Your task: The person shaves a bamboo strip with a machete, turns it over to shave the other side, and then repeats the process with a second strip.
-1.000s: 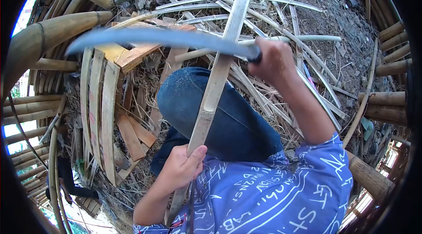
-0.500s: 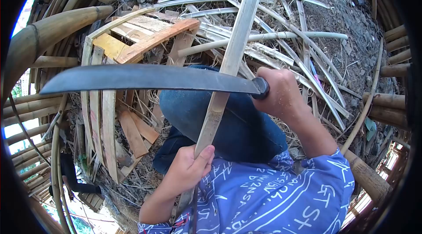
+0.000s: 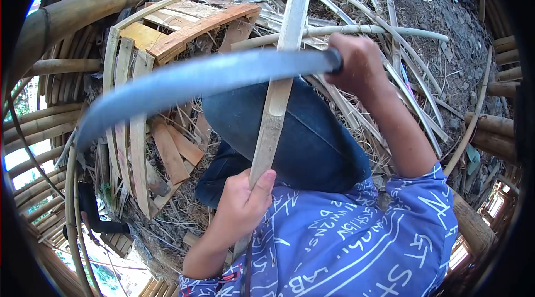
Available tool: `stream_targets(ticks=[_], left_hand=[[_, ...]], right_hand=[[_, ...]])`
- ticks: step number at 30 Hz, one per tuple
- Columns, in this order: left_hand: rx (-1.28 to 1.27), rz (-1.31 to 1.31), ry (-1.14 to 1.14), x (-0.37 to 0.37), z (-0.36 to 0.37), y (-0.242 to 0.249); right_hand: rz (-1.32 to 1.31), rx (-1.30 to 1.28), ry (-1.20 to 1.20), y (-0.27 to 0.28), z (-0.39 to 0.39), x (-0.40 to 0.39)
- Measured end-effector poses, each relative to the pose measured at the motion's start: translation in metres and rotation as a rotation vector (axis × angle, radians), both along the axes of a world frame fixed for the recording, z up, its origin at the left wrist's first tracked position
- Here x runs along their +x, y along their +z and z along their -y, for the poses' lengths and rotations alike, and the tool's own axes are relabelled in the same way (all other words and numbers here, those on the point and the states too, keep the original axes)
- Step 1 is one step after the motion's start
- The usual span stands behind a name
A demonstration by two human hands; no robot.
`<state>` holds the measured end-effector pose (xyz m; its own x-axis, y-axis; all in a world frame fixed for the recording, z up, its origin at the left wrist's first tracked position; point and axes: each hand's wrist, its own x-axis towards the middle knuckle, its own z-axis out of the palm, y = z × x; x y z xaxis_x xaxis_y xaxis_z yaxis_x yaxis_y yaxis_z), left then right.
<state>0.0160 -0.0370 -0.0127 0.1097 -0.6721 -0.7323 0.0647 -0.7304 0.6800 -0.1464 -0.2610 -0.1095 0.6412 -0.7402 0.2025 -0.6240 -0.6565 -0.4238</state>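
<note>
My right hand (image 3: 359, 63) is closed round the dark handle of a machete (image 3: 206, 76). Its long blade points left, smeared by motion, and crosses over a bamboo strip (image 3: 273, 107) above my knee. That strip runs from my lap up past the top of the view. Low on it, my left hand (image 3: 242, 202) grips with the thumb along the near face. My bent leg in dark jeans (image 3: 312, 135) lies beneath the strip and the blade.
A wooden crate (image 3: 131, 124) stands on the left. Several split bamboo strips (image 3: 384, 29) lie across the ground ahead and to the right, among curled shavings. Thick bamboo poles (image 3: 72, 15) line the left side, with more poles at the right edge. A dark-clothed person's limb (image 3: 100, 221) shows lower left.
The machete and my right hand have moved forward along the bamboo strip, away from my body, and the blade has tilted with its tip lower. My left hand keeps its hold.
</note>
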Motion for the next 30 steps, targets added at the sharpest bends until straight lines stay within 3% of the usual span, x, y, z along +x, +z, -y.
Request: stream_targets(ticks=[2, 7, 9, 13, 30], left_hand=[[0.029, -0.066, 0.04, 0.0, -0.003, 0.001], [-0.046, -0.005, 0.043, -0.004, -0.002, 0.001], [-0.037, -0.023, 0.044, -0.003, -0.005, 0.002], [-0.023, -0.033, 0.026, 0.0, -0.01, 0.001], [0.096, 0.047, -0.081, 0.015, -0.046, 0.018]], right_hand=[[-0.041, 0.058, -0.165, -0.008, 0.017, -0.002], [0.004, -0.099, -0.152, -0.02, 0.037, 0.002], [-0.038, 0.027, -0.277, -0.023, 0.047, 0.001], [0.033, -0.153, -0.233, -0.034, 0.063, 0.0], [-0.059, -0.154, -0.409, -0.056, 0.131, -0.003]])
